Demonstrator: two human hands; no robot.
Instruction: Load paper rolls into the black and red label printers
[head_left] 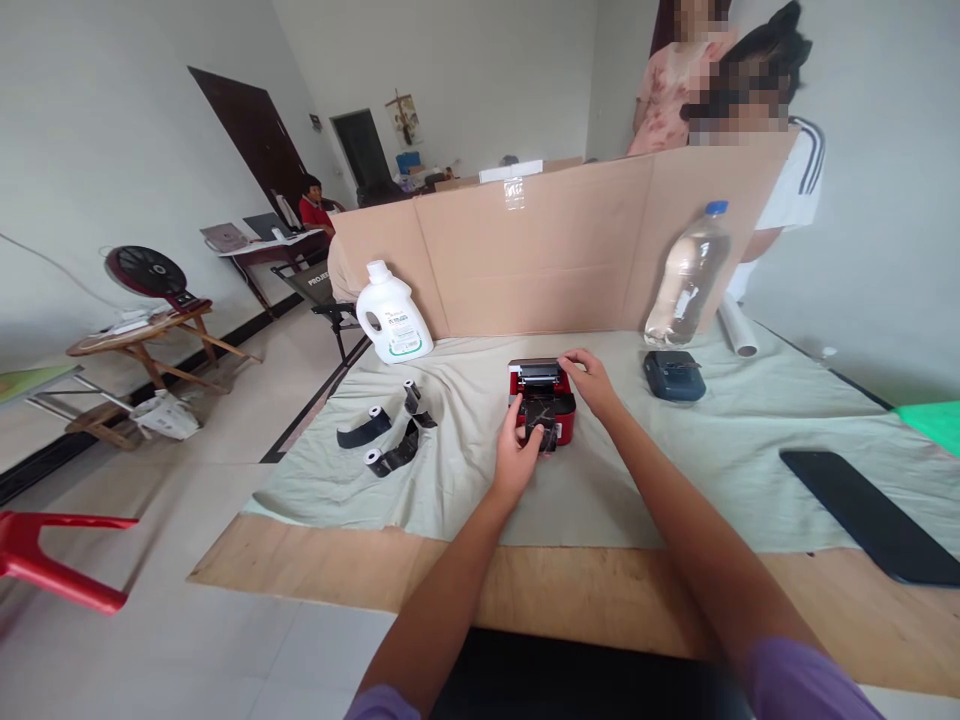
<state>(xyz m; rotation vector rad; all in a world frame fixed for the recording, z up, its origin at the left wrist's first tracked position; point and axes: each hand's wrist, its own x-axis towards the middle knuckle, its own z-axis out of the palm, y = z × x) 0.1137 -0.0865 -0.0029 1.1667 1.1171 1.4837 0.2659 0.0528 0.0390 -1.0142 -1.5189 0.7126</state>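
In front of me on the cloth stands a small red and black printer-like device, its lid raised. My left hand is at the device's near left side, with the thumb on a dark, shiny strip lying over its front. Closed at the fingertips, my right hand grips the right end of the raised lid. To the left lie several small rolls of black strip with white cores, among them a front roll partly unwound and a middle roll.
A cardboard screen closes off the back, with a white jug and a clear bottle before it. Rightward are a dark box-shaped device, a white roll and a black slab. People are behind the screen.
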